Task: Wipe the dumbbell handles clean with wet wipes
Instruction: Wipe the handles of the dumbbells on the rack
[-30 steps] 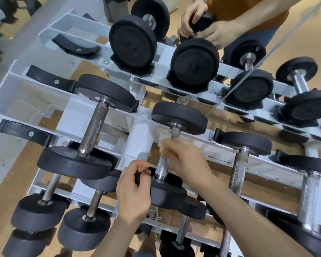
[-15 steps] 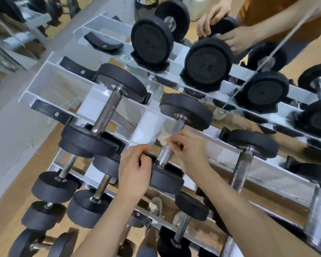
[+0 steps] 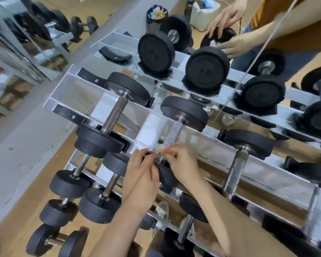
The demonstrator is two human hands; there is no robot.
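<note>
Dumbbell handle [image 3: 171, 133] at centre frame, racked on middle tier [image 3: 230, 151]: knurled steel, rigid, probably heavy. Wet wipe [image 3: 158, 146] pinched around its lower end by right hand [image 3: 182, 164]; left hand [image 3: 141, 175] gripping near head [image 3: 165, 176], likely the safest hold.

A pale grey steel rack [image 3: 67, 91] runs slantwise from 9 o'clock toward 4 o'clock in stepped tiers. On the top tier, from 12 round to 3 o'clock, four large dumbbells [image 3: 208, 71] sit in black cradles [image 3: 115, 55], their end faces turned up toward the camera. The middle tier carries four more, their knurled handles [image 3: 115, 112] bridging its two rails. The lowest tier, from 8 to 6 o'clock, holds several smaller dumbbells [image 3: 107, 186]. The rack stands on a wooden floor [image 3: 13, 229] beside a grey strip [image 3: 26, 145]. At 7 o'clock a loose dumbbell [image 3: 54, 242] lies on the floor; at 12 o'clock stand a black bin [image 3: 157, 15] and a white canister [image 3: 204, 13].
</note>
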